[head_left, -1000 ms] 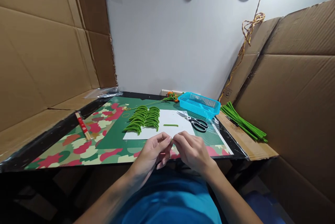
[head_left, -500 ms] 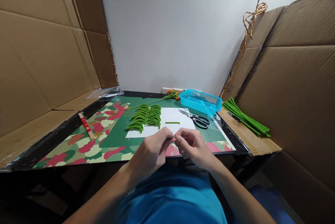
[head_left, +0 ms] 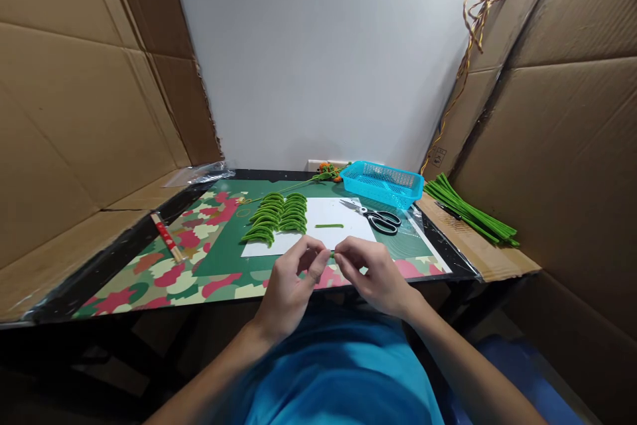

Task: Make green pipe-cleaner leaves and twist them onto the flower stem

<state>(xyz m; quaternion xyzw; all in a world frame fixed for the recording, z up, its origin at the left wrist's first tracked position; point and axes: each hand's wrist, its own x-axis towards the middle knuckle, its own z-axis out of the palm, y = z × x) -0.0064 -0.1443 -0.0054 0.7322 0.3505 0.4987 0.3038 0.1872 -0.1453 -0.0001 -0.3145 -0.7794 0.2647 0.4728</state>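
Both hands meet at the table's front edge, fingertips pinched around a short green pipe cleaner (head_left: 332,254), of which only a small bit shows between them. My left hand (head_left: 296,282) grips it from the left with thumb and forefinger. From the other side my right hand (head_left: 371,272) pinches it too. Just beyond the hands, one straight piece of green pipe cleaner (head_left: 329,226) lies on the white paper (head_left: 343,209). Two columns of curved green pipe-cleaner pieces (head_left: 293,213) rest at the paper's left side. Black-handled scissors (head_left: 381,219) lie at its right edge.
A blue plastic basket (head_left: 383,183) stands at the back right, beside an orange and green flower (head_left: 328,171). Long green pipe cleaners (head_left: 470,209) lie on cardboard at right. Chopsticks in a red wrapper (head_left: 167,237) lie at left. Cardboard walls (head_left: 562,140) flank the table.
My fingers have shifted and the left hand has opened its grip somewhat, so a bit of green now shows between the fingertips. The view has tilted slightly downward.
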